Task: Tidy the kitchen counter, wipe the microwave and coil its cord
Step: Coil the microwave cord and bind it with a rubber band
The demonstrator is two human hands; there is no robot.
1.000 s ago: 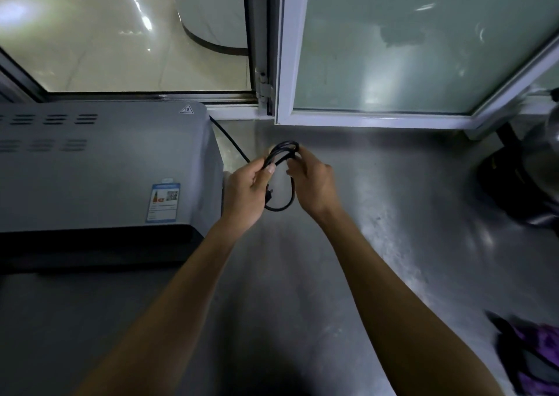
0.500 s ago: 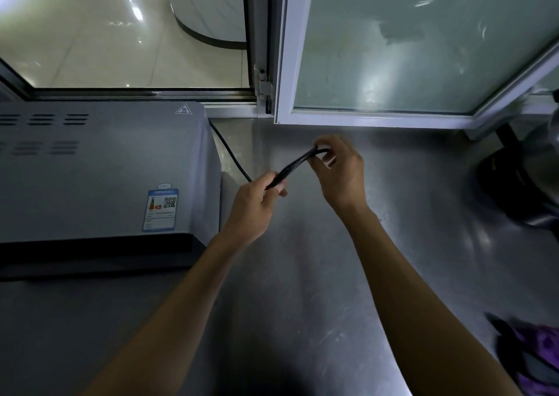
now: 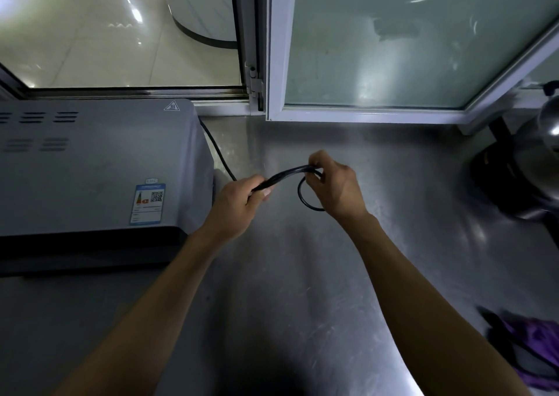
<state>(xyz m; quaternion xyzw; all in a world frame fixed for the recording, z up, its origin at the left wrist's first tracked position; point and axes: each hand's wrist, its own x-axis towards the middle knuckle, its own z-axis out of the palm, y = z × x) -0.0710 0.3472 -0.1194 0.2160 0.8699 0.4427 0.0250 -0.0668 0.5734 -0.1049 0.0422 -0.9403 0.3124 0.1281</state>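
Item: cord (image 3: 286, 174), black, belonging to the microwave (image 3: 99, 168). Held off the steel counter (image 3: 302, 289) between both hands, which are set a little apart. The left hand (image 3: 239, 205) is closed around one end of a bundle of several strands; the right hand (image 3: 335, 187) is pinched on the other end, with a small loop hanging below its fingers (image 3: 314, 159). The bundle is arched between the two grips, judged to be kept taut so the turns stay gathered while a further loop is formed.

A single strand is run from behind the left hand up to the microwave's rear corner.

Microwave: just to the left of the left hand. A purple cloth (image 3: 532, 344) is lying well below and right of the right hand.

Coiling judged part done.
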